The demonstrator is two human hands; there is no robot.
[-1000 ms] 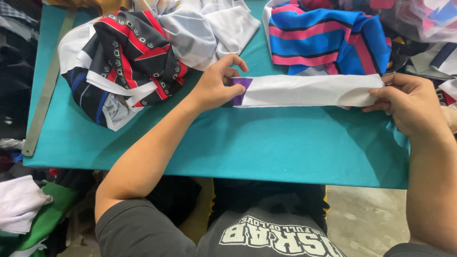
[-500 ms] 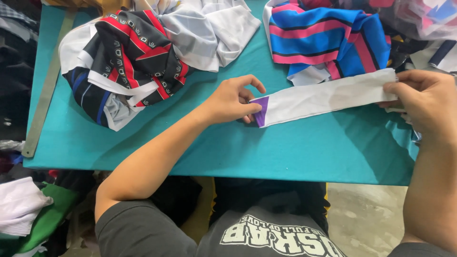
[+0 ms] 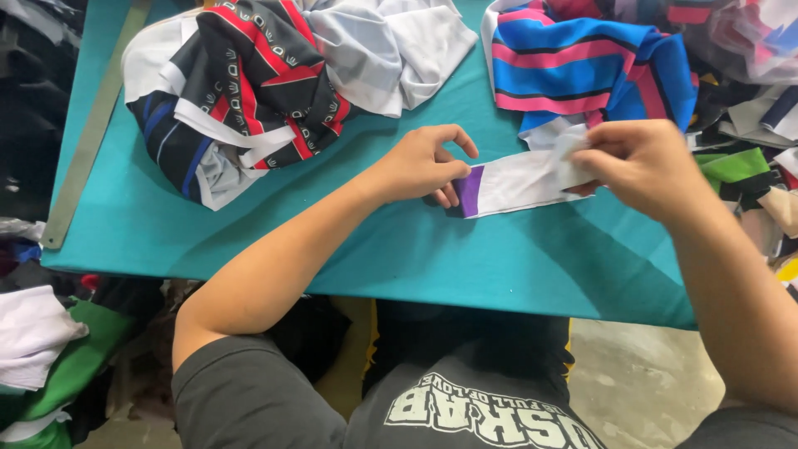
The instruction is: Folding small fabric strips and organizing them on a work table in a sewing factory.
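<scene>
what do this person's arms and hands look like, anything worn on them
Both arms are bare from the short sleeves of a dark grey T-shirt with white printed lettering on the chest. The left hand and right hand wear no gloves, and no rings, watch or bracelets show on either wrist.

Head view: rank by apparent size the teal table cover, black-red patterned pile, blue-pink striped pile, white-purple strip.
1. teal table cover
2. black-red patterned pile
3. blue-pink striped pile, partly cut off by the frame, so less sure
4. white-purple strip
</scene>
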